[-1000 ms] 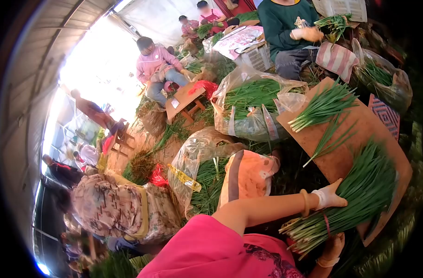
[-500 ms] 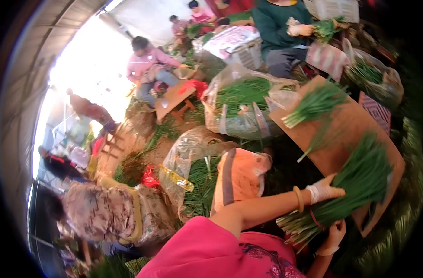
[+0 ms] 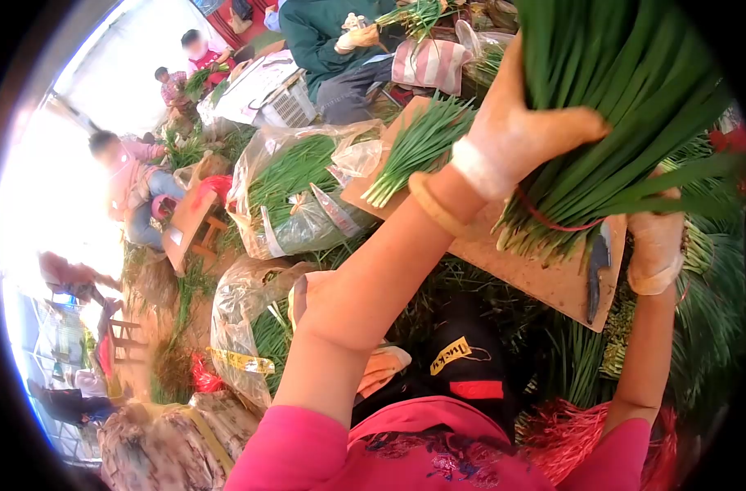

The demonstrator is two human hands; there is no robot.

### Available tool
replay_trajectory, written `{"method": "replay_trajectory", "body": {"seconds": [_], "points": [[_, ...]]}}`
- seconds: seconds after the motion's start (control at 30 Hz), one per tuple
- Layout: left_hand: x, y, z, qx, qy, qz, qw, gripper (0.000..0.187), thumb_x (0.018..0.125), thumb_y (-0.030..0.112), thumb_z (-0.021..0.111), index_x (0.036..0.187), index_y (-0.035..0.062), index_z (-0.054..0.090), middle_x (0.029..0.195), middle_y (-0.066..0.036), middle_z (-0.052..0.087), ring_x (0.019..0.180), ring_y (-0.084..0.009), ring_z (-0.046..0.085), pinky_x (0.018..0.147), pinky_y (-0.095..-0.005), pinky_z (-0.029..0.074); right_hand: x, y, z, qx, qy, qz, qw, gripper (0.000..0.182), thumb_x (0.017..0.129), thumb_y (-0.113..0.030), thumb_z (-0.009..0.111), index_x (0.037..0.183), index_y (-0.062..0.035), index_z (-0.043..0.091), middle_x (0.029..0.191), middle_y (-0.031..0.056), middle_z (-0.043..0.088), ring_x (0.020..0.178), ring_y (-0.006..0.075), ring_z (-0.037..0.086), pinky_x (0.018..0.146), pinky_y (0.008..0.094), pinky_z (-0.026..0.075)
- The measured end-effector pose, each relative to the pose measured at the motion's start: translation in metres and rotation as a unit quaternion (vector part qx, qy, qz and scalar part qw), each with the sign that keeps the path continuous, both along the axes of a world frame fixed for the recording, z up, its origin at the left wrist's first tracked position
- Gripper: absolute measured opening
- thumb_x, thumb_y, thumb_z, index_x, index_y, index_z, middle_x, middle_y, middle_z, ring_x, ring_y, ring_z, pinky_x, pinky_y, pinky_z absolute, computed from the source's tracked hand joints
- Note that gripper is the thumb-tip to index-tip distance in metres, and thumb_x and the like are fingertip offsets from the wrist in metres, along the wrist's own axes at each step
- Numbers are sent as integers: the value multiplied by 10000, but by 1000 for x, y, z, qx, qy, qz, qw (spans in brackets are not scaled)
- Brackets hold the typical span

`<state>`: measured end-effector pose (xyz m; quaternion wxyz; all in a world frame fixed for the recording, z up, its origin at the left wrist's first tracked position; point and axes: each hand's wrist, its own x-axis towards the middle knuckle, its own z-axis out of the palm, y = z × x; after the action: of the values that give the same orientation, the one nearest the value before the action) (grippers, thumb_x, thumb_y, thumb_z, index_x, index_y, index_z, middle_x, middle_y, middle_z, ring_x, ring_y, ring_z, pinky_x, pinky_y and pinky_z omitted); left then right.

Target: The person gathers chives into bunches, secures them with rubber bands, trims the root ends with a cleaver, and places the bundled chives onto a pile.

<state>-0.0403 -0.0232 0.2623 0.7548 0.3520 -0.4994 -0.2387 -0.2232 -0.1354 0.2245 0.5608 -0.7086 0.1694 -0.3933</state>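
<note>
Chive bundle [image 3: 610,106] now lifted off the board [image 3: 545,274], raised above its near edge. Left hand [image 3: 516,123] grips stems mid-bundle; right hand [image 3: 655,245] clasps the far side, beside the knife [image 3: 595,274].

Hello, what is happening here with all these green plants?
A person in a pink top holds a big bundle of chives, tied with a red band, in both gloved hands: the left hand on its side, the right hand beneath. It is raised above a brown board where a knife lies. Other people sit nearby with more greens.
</note>
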Motion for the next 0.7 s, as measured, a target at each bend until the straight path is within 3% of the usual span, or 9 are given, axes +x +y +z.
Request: {"method": "replay_trajectory", "body": {"seconds": [0.1,0.17,0.23,0.33,0.43,0.47,0.53,0.6,0.7], "points": [[5,22,-64,128,8,-19,992,945,595,136,818,1358,-51,293,1208,-156,546,1141,-218,507,1006,-326,401,2,-8,-65,-110,167,-22,980,429,789,79,490,1209,7,536,1071,89,600,768,143,597,619,250,507],[11,27,-98,245,14,-46,968,829,672,149,781,1351,-33,342,1254,-121,548,1203,-182,462,1062,-315,332,6,-16,-155,112,33,96,988,619,740,136,522,1335,-8,436,1100,87,587,814,166,599,645,234,506],[15,30,-112,306,-68,-40,949,732,712,151,762,1325,-19,399,1253,-101,564,1201,-163,466,1065,-310,327,12,-16,-164,-102,138,14,985,546,769,157,521,1288,-6,474,1017,37,598,797,135,570,634,206,462],[9,32,-121,304,-137,-25,943,632,708,123,761,1259,-7,480,1184,-95,604,1099,-161,535,972,-312,414,14,-11,-168,113,-35,115,986,244,901,-54,538,1141,-9,540,945,13,590,753,110,553,577,220,462],[2,20,-124,250,104,-67,960,567,685,66,758,1199,-2,529,1114,-94,630,986,-165,585,841,-314,498,-3,-52,-218,190,-4,61,980,331,986,-218,429,1248,-19,462,1170,36,540,1003,127,515,873,285,464],[0,27,-112,262,-53,-18,963,573,678,53,752,1202,-5,526,1107,-96,630,993,-171,583,842,-316,498,-5,-41,-202,218,-55,124,967,338,992,-226,404,1255,-22,461,1193,37,536,1031,136,509,907,297,447],[-6,21,-98,263,-94,35,960,695,630,113,774,1249,-2,479,1100,-123,621,1006,-195,585,846,-348,508,-12,-26,-165,249,-181,277,910,359,991,-217,382,1276,-10,453,1258,65,521,1118,168,486,1006,330,372],[-11,12,-84,250,-57,61,965,818,582,173,796,1296,0,433,1094,-149,612,1019,-219,588,849,-380,518,-3,-25,-158,164,-247,347,890,377,959,-203,423,1263,14,474,1260,103,531,1137,204,493,1035,353,345],[-13,4,-73,202,-85,52,974,902,538,83,797,1342,17,391,1162,-138,588,1108,-222,552,935,-330,465,-10,-56,-164,-74,-156,240,955,362,914,-187,493,1196,36,535,1161,126,579,1044,227,545,937,339,425]]}}
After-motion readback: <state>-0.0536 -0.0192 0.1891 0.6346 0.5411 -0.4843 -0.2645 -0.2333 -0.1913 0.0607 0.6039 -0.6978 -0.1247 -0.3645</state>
